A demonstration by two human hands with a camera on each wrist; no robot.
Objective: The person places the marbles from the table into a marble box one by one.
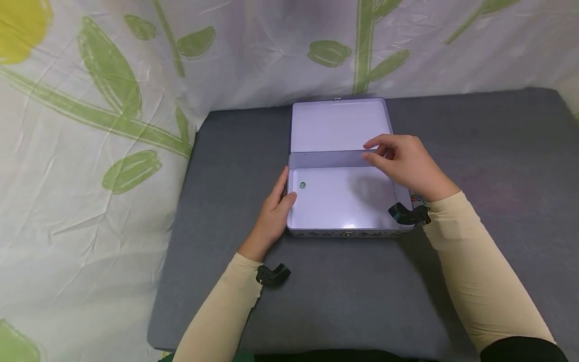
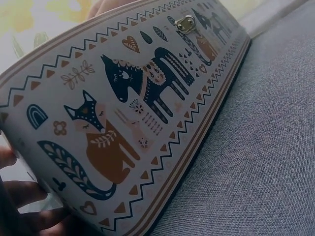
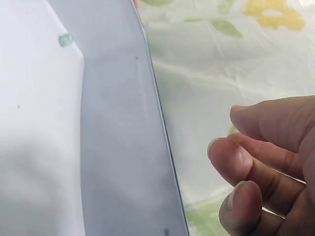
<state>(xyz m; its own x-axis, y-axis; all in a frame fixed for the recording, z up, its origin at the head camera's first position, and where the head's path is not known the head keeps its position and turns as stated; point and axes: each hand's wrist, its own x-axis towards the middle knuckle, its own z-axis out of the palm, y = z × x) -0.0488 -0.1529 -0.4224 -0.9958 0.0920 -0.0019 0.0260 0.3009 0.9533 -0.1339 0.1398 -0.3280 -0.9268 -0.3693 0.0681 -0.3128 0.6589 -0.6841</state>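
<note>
An open tin box (image 1: 344, 233) with a pale inside sits on the grey table, its lid (image 1: 340, 125) laid back behind it. Inside, near the left wall, lies a small green glassy marble (image 1: 302, 185), also in the right wrist view (image 3: 66, 39). My left hand (image 1: 273, 213) grips the box's left wall, thumb over the rim and fingers along the outside. Above the box's back right part hovers my right hand (image 1: 402, 158), thumb and forefinger apart, fingers loosely bent; nothing is seen held. The box front carries fox (image 2: 106, 157) and horse drawings.
Small coloured things (image 1: 416, 197) show just right of the box, mostly hidden behind the right wrist and its black camera (image 1: 404, 213). A white cloth with green leaves (image 1: 271, 55) hangs behind and left of the grey table (image 1: 334, 296). A metal clasp (image 2: 185, 23) sticks out in front.
</note>
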